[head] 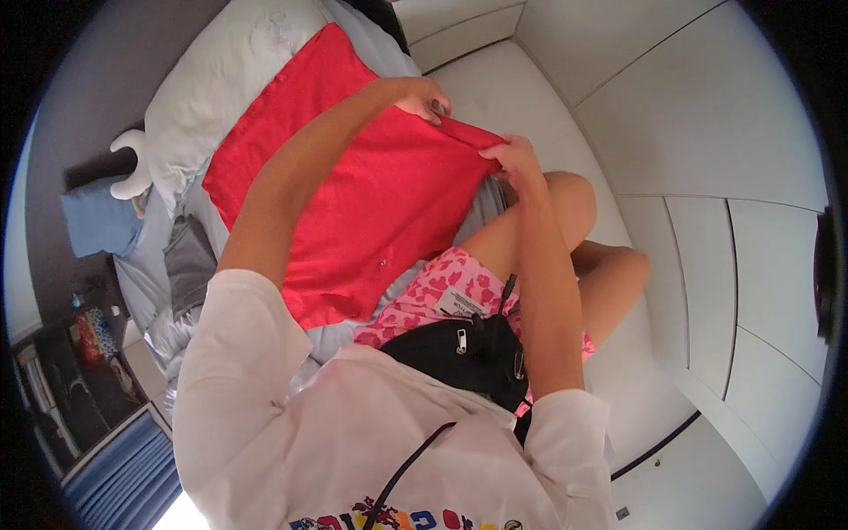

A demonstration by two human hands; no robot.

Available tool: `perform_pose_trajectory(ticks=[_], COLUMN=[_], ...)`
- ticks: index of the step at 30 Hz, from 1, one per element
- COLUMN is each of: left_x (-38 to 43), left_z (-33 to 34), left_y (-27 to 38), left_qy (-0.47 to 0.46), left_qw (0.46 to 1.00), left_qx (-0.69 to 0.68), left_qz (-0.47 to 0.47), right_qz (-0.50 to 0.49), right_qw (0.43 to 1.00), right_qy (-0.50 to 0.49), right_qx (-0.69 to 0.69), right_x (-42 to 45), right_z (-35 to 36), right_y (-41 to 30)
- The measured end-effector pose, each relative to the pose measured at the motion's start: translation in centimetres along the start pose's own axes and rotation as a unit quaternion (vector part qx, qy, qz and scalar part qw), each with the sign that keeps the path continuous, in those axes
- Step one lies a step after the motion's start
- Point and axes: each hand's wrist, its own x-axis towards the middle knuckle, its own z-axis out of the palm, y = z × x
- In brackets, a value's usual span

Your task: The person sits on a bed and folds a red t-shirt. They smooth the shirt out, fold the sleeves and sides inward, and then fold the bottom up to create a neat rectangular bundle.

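A red cloth garment [397, 179] lies spread over the bed in front of me, reaching from the pillow down to my lap. My right hand [513, 158] pinches its far right corner between thumb and fingers. Along the same far edge, my left hand [424, 101] is at the cloth with curled fingers; its fingertips touch the edge, but how firmly they hold it cannot be told. Between the two hands the edge is drawn fairly straight and slightly raised. A small pale mark shows near the cloth's near end.
A large white pillow [205, 99] lies beyond the cloth at the upper left. Grey fabric [190, 262], a blue cushion [103, 215] and a white crescent-shaped object [136, 162] are at the left. White cabinets [695, 119] stand at the right. A black waist bag [457, 358] rests on my lap.
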Motion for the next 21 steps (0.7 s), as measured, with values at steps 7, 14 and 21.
perform_pose_trajectory(ticks=[7, 14, 21], left_x=[3.4, -0.5, -4.9], left_z=[-1.7, -4.8, -5.4], left_y=[1.4, 1.0, 4.0], left_qy=[-0.1, -0.023, -0.011], left_qw=[0.995, 1.0, 0.987], left_qx=[0.013, 0.009, 0.152], left_qz=[-0.017, -0.014, 0.042], right_qz=[-0.023, -0.177, -0.355], right_qw=[0.997, 0.984, 0.933], right_qy=[-0.046, -0.013, -0.049], right_qx=[0.064, 0.031, -0.007], right_x=[-1.2, -2.1, -5.9], right_z=[-1.4, 1.2, 4.4], right_y=[0.3, -1.5, -3.6])
